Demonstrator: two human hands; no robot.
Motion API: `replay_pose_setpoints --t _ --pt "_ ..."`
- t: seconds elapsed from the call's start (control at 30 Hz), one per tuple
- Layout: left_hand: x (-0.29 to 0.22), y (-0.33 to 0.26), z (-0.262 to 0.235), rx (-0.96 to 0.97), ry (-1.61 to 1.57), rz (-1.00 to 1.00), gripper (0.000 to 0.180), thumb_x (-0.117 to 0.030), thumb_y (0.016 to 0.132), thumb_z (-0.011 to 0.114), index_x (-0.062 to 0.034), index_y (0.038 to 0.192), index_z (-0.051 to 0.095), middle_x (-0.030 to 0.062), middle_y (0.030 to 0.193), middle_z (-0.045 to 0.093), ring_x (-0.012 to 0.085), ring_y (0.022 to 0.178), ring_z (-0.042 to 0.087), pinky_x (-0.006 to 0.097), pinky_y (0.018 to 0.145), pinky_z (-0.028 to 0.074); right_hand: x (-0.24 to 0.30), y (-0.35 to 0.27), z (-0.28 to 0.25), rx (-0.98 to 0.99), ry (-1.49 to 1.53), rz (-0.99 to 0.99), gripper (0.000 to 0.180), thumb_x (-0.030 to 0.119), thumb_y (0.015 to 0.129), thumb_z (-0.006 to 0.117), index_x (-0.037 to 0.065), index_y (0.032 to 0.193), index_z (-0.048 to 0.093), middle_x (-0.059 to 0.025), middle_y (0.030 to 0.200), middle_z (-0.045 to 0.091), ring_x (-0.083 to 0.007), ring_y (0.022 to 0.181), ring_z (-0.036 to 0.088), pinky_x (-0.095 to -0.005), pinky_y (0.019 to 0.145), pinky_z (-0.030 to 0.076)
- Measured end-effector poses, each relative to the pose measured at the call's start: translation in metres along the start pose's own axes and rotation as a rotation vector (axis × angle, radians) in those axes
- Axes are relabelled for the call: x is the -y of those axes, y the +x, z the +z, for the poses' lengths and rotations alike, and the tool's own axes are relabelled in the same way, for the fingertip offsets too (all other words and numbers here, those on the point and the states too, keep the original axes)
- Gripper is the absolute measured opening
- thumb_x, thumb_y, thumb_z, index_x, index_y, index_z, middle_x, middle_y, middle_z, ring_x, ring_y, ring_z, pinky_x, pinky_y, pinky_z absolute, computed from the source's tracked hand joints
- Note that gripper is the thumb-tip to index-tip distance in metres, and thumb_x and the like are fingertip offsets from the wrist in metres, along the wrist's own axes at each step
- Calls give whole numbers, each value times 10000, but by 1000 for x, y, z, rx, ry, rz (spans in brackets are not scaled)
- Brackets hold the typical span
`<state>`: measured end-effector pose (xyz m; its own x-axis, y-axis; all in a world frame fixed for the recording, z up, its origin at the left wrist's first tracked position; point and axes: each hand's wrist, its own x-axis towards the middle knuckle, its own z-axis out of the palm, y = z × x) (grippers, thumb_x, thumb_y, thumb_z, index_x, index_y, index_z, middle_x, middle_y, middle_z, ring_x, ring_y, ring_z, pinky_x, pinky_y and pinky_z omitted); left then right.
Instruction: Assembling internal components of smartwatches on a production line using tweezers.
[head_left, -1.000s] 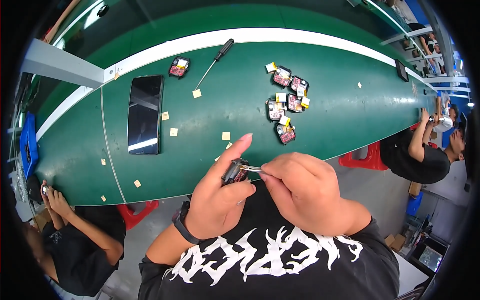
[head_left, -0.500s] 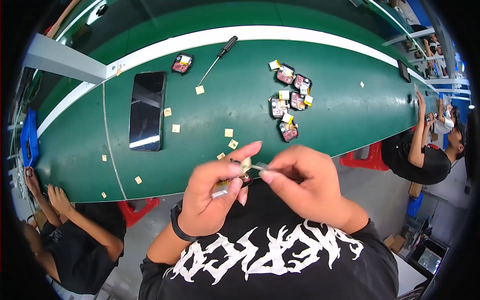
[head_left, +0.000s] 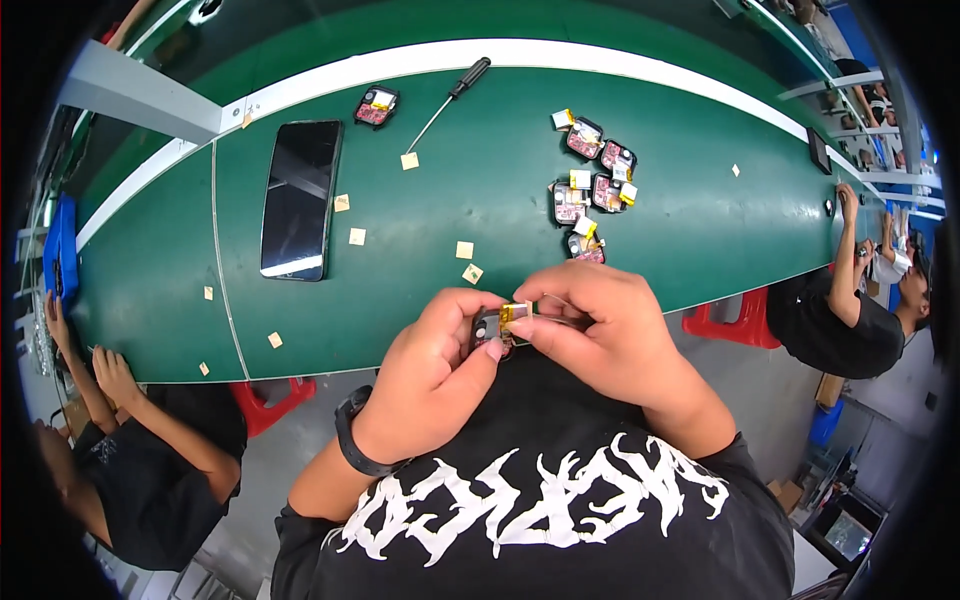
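Observation:
Above the near edge of the bench, my left hand (head_left: 425, 365) is closed around a small black housing (head_left: 482, 327) with a circuit board in it. A small silver battery with yellow tape (head_left: 514, 313) lies over the housing's right part. The thumb and forefinger of my right hand (head_left: 615, 325) pinch the battery's right end. Something thin and pale shows between the right fingers; what it is I cannot make out. Just beyond my right hand lies a similar housing (head_left: 588, 247), partly covered by it.
Several more open housings (head_left: 569, 203) with batteries are grouped beyond my right hand, another (head_left: 376, 106) farther left. A screwdriver (head_left: 450, 104), a black phone (head_left: 301, 200) and scattered paper squares (head_left: 464, 250) lie on the green bench (head_left: 700, 230). People sit at both sides.
The battery has come from beside my left palm to the housing's right part. My right fingers, earlier on a thin blurred piece, now pinch the battery. The bench scene has shifted slightly.

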<state>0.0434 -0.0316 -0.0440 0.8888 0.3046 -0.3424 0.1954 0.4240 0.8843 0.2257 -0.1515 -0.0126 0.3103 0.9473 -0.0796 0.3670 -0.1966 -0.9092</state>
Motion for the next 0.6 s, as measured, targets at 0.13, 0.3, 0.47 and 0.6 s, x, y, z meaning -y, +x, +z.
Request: replay_pose_setpoints --t 0.13,0.3,0.47,0.6 --pt "-3 2 4 -7 -104 11 348 50 1012 524 60 1356 472 83 1127 643 73 956 608 231 790 495 -9 -4 1 27 101 66 186 50 900 759 8 1071 700 -63 860 663 -108 685 640 -259 602 506" --pt "7 5 4 -24 24 78 367 28 1027 508 47 1393 488 71 1167 629 86 979 606 241 857 497 -5 -9 -1 49 116 92 184 24 891 755 14 1065 694 -72 912 678 -111 727 656 -274 612 514" --pt "15 8 6 -123 146 213 307 42 974 553 27 1278 597 55 960 664 75 789 590 248 713 487 -15 -6 -3 76 -6 -249 258 -39 839 742 39 1082 705 -97 963 694 -230 773 687 -323 674 560" --pt "13 7 7 -124 181 220 316 37 965 559 21 1278 601 55 949 659 73 781 587 247 707 482 -14 -7 -3 85 -44 -240 293 -41 813 754 55 1087 713 -91 927 688 -270 782 682 -330 678 561"
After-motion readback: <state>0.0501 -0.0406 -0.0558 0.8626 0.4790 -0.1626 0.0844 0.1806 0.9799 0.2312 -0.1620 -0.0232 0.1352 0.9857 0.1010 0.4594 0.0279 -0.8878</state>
